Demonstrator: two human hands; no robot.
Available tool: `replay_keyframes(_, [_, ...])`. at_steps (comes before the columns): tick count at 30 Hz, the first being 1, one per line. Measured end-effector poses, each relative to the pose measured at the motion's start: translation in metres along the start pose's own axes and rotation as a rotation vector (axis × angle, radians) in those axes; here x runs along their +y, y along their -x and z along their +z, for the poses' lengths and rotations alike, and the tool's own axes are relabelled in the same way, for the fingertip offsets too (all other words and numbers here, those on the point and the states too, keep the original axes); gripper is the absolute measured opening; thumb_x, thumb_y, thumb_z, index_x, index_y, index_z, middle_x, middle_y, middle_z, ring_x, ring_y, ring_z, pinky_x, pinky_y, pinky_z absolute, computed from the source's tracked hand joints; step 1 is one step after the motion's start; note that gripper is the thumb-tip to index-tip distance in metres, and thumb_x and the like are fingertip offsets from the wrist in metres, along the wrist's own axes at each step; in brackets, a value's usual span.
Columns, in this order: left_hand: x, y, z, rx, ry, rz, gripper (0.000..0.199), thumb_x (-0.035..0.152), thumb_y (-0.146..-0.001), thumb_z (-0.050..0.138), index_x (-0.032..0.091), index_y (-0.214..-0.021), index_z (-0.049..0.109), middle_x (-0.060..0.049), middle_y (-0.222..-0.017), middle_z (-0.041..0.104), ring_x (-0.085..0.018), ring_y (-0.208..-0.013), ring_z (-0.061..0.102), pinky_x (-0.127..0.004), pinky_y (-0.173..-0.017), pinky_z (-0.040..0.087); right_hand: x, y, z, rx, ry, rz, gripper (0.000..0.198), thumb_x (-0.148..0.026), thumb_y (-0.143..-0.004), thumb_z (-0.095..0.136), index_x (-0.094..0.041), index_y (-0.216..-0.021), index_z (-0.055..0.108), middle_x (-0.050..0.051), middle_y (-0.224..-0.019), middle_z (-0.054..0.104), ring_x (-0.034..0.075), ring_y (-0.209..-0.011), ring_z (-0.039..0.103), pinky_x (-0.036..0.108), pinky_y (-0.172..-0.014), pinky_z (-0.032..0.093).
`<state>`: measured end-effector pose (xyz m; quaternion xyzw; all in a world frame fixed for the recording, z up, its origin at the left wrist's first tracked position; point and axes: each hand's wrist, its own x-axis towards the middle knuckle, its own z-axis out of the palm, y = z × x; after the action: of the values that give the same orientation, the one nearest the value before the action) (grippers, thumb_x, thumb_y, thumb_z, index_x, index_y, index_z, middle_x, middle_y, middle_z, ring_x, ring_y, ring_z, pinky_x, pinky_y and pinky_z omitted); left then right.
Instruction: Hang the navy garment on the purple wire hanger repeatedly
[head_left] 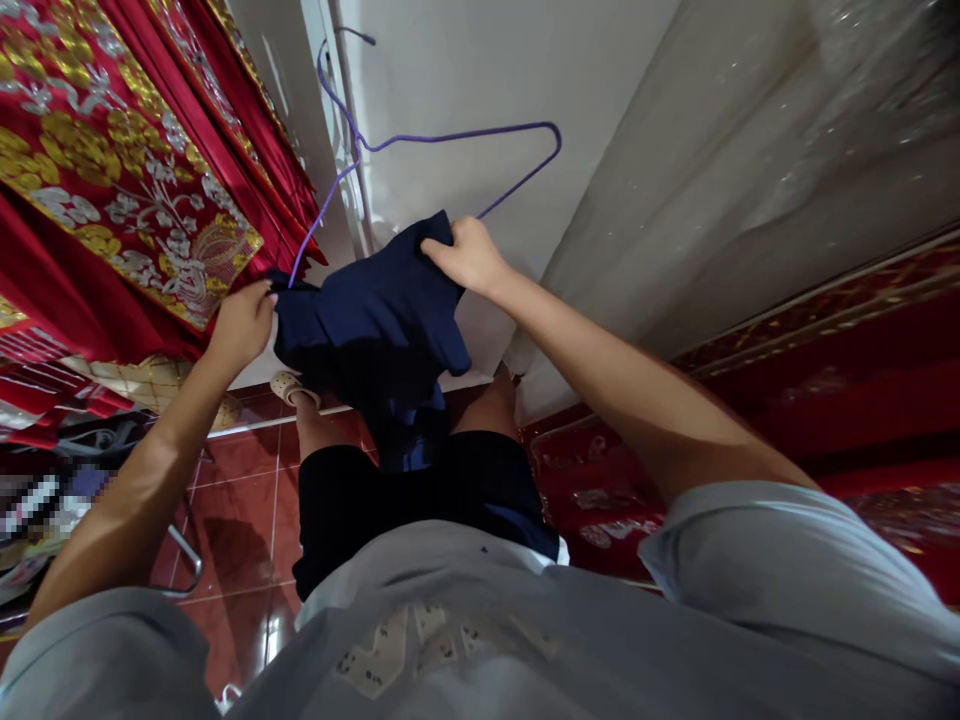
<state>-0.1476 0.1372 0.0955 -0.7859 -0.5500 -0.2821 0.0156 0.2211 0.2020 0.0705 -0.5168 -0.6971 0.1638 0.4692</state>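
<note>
A navy blue garment (375,310) hangs in front of my body, its lower part bunched and in shadow. From its top edge rises a purple wire hanger (465,132), whose lower part is hidden by the cloth. At the garment's upper left corner, my left hand (244,322) is closed on the fabric, close to the hanger's left arm. My right hand (471,255) pinches the upper right corner, thumb on the near side, beside where the hanger's right arm goes behind it. The hanger's hook (352,36) points up over the white surface behind.
Red cloth with gold and silver embroidery (150,150) hangs at the left. Clear plastic sheeting (750,170) covers the right side, above red decorated panels (825,420). Red floor tiles (240,520) lie below, with a metal leg (191,560) and cluttered items (67,500) at the left.
</note>
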Motion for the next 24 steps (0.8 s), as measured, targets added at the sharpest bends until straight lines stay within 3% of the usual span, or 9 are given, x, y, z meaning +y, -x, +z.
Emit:
replay_keyframes(3, [0.023,-0.023,0.001,0.201,0.161,0.078,0.033,0.041,-0.099,0.049,0.02,-0.116,0.068,-0.012,-0.123,0.071,-0.028,-0.124,0.064,-0.042,-0.116,0.044,-0.01,0.009,-0.007,-0.035,-0.042,0.004,0.036,-0.036,-0.085,0.065,-0.023,-0.061,0.041,0.001,-0.058,0.037,0.024,-0.074,0.058,0.044,-0.078,0.056])
replay_keyframes(9, [0.057,-0.055,0.018,0.116,0.331,0.165,0.031,0.031,-0.1,0.05,0.023,-0.128,0.061,-0.009,-0.118,0.072,-0.023,-0.119,0.067,-0.042,-0.117,0.045,-0.02,0.02,-0.005,-0.105,-0.128,-0.016,0.027,-0.034,-0.09,0.061,-0.022,-0.068,0.051,0.005,-0.07,0.057,0.026,-0.079,0.061,0.045,-0.083,0.057])
replay_keyframes(12, [0.058,-0.062,0.015,0.106,0.265,0.185,0.032,0.024,-0.096,0.051,0.022,-0.126,0.062,-0.008,-0.113,0.073,-0.024,-0.111,0.069,-0.041,-0.112,0.049,-0.011,0.017,-0.023,0.017,0.001,-0.098,0.014,-0.032,-0.091,0.063,-0.022,-0.099,0.065,0.011,-0.102,0.069,0.032,-0.106,0.064,0.05,-0.1,0.051])
replay_keyframes(14, [0.053,-0.066,0.009,0.109,0.202,0.19,0.025,0.022,-0.095,0.051,0.022,-0.115,0.065,-0.008,-0.112,0.073,-0.024,-0.11,0.068,-0.04,-0.11,0.049,-0.002,0.011,-0.041,0.163,0.084,-0.121,0.043,-0.031,-0.09,0.067,-0.022,-0.131,0.058,0.012,-0.126,0.067,0.032,-0.117,0.061,0.047,-0.106,0.046])
replay_keyframes(16, [0.047,-0.072,0.001,0.094,0.145,0.184,0.019,0.022,-0.095,0.051,0.022,-0.107,0.066,-0.007,-0.11,0.072,-0.024,-0.108,0.066,-0.04,-0.108,0.05,0.004,0.003,-0.058,0.27,0.134,-0.09,0.058,-0.026,-0.09,0.07,-0.02,-0.144,0.05,0.014,-0.134,0.064,0.027,-0.113,0.061,0.041,-0.103,0.045])
replay_keyframes(18, [0.04,-0.078,-0.006,0.089,0.077,0.181,0.014,0.022,-0.095,0.053,0.021,-0.104,0.065,-0.008,-0.108,0.07,-0.024,-0.105,0.064,-0.042,-0.108,0.049,0.004,-0.005,-0.072,0.278,0.183,-0.024,0.038,-0.022,-0.09,0.071,-0.017,-0.127,0.062,0.012,-0.119,0.069,0.022,-0.097,0.06,0.035,-0.094,0.045])
replay_keyframes(20, [0.031,-0.083,-0.014,0.123,0.018,0.175,0.01,0.023,-0.095,0.058,0.021,-0.102,0.065,-0.01,-0.112,0.067,-0.025,-0.109,0.06,-0.045,-0.11,0.047,-0.006,-0.008,-0.083,0.184,0.236,0.025,0.01,-0.022,-0.092,0.069,-0.017,-0.084,0.065,0.005,-0.084,0.065,0.017,-0.079,0.053,0.033,-0.084,0.044])
replay_keyframes(22, [0.021,-0.087,-0.02,0.186,-0.006,0.12,0.01,0.026,-0.096,0.061,0.02,-0.103,0.065,-0.01,-0.115,0.063,-0.025,-0.113,0.056,-0.046,-0.111,0.046,-0.022,-0.004,-0.093,0.037,0.216,0.032,0.042,-0.027,-0.093,0.069,-0.02,-0.058,0.047,-0.001,-0.06,0.043,0.013,-0.067,0.043,0.032,-0.077,0.043])
replay_keyframes(24, [0.012,-0.09,-0.026,0.219,0.02,0.02,0.015,0.029,-0.099,0.061,0.02,-0.11,0.064,-0.008,-0.108,0.063,-0.024,-0.109,0.056,-0.046,-0.11,0.046,-0.039,0.003,-0.102,-0.121,-0.006,0.033,0.052,-0.039,-0.091,0.073,-0.022,-0.053,0.042,-0.002,-0.054,0.037,0.014,-0.062,0.044,0.033,-0.076,0.046])
